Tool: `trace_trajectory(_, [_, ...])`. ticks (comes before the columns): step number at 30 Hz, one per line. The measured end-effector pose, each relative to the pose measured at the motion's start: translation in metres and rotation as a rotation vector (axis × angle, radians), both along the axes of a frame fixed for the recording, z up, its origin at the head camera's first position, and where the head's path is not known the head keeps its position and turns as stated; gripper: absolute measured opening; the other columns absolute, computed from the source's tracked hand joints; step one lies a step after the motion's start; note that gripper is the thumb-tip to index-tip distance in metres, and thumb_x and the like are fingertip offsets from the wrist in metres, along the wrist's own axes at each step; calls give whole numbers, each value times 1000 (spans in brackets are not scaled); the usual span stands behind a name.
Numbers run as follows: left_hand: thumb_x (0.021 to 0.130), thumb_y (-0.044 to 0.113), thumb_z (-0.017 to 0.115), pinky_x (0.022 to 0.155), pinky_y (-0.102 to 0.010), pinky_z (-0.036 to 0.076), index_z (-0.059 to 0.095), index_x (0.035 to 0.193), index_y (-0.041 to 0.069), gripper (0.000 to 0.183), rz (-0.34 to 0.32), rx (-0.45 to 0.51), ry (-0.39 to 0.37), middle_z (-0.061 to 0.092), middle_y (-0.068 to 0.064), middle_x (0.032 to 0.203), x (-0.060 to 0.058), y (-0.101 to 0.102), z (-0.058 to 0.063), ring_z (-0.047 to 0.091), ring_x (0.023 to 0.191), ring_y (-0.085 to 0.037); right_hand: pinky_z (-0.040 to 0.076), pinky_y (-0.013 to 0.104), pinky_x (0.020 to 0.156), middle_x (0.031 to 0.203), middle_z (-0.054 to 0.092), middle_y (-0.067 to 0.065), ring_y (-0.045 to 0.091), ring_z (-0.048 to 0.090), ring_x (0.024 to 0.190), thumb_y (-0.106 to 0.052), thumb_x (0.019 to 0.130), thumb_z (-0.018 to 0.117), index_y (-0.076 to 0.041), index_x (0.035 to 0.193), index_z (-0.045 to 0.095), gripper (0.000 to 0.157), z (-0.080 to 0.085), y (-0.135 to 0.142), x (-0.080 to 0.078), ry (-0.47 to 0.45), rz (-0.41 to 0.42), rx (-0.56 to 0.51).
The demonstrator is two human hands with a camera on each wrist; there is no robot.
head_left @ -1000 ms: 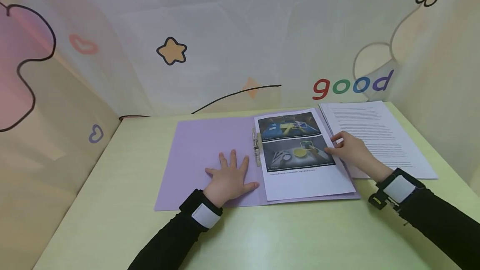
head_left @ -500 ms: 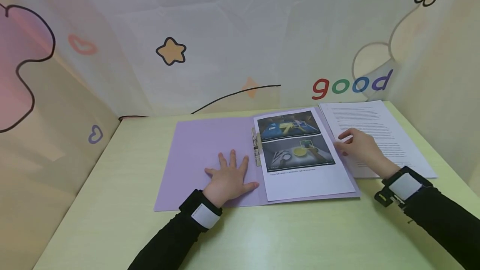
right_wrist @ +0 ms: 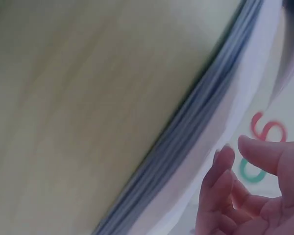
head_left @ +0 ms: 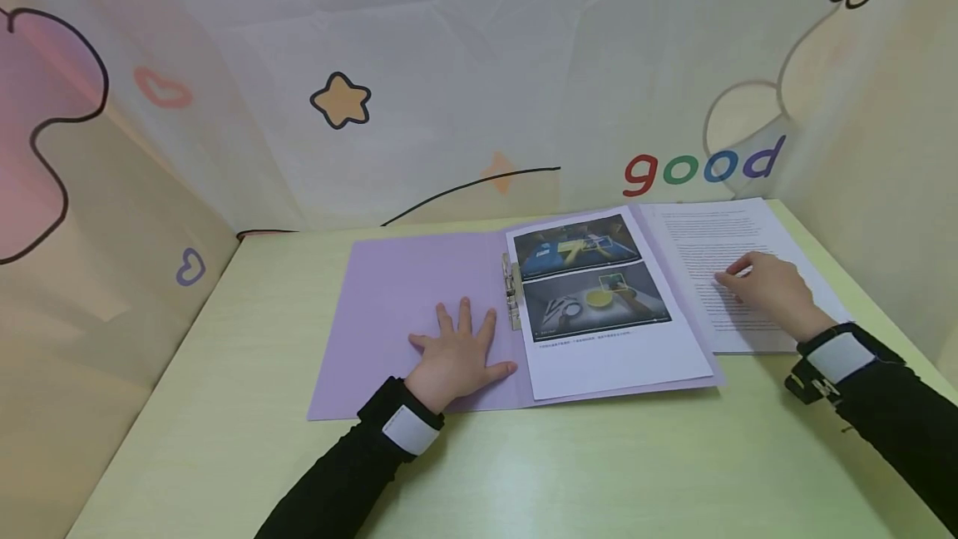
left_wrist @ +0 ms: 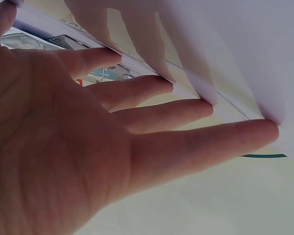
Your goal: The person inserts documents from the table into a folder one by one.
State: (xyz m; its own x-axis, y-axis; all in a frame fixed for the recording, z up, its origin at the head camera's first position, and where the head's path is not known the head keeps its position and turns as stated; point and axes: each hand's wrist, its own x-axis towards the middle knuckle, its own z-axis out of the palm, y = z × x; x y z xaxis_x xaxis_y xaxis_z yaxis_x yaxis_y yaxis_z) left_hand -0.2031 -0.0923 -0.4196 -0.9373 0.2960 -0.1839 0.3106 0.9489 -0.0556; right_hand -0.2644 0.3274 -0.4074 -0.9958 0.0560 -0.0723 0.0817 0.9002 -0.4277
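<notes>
A purple folder [head_left: 419, 281] lies spread out on the table. My left hand [head_left: 452, 360] rests flat on its left cover, fingers spread, and in the left wrist view the fingertips touch the cover. A metal clip [head_left: 512, 294] runs along the fold. On the right cover lies a white sheet [head_left: 614, 368] printed with two pictures. Over a stack of printed paper [head_left: 741, 227] at the right hovers my right hand [head_left: 771, 285], fingers loosely bent. The right wrist view shows a gap between thumb and forefinger, nothing held, beside the layered paper edges [right_wrist: 186, 122].
The pale yellow-green table [head_left: 569, 472] extends in front of the folder. A white cloth backdrop [head_left: 464, 65] with cartoon prints closes off the back. Cloth sides stand at left and right. The folder's right cover overlaps the stack's left side.
My right hand has left the printed sheet's right edge and moved right, over the paper stack. The folder's right side has lifted a little, covering more of the stack's left edge. My left hand stays put.
</notes>
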Motion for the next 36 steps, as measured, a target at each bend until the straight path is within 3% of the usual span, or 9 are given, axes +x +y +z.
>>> trace_trajectory(5, [85,73,41,76,-77,33,28,151,19,86,-5,0,6,20,-24,153,1,0,2,21,133,-56,35,43,62,96,56,30,38,48,80,-32,90,61,12,104,53,48,-2,28,1,-9,-86,37])
trace_trajectory(13, [86,73,40,76,-76,34,28,151,18,86,-8,-11,14,21,-24,153,1,0,5,21,133,-55,37,44,65,84,56,27,39,48,76,-32,88,65,17,99,53,52,-2,65,5,17,-87,56])
trace_trajectory(21, [85,73,40,75,-75,35,30,150,19,86,-19,-14,30,23,-24,152,3,-1,3,23,132,-55,38,48,66,92,54,34,43,46,81,-32,85,68,21,104,50,59,1,80,6,-58,-172,45])
trace_trajectory(29, [85,73,40,75,-75,36,31,150,19,85,-20,-17,36,24,-23,152,4,0,2,25,132,-55,39,47,66,92,55,35,43,48,81,-26,83,69,23,102,51,56,1,92,3,-53,-201,41])
trace_trajectory(36, [85,74,39,74,-76,35,30,150,19,86,-21,-11,31,23,-23,152,3,0,-2,23,132,-56,39,48,69,100,52,36,44,46,87,-21,84,69,22,109,51,54,-6,102,-2,-91,-288,-49])
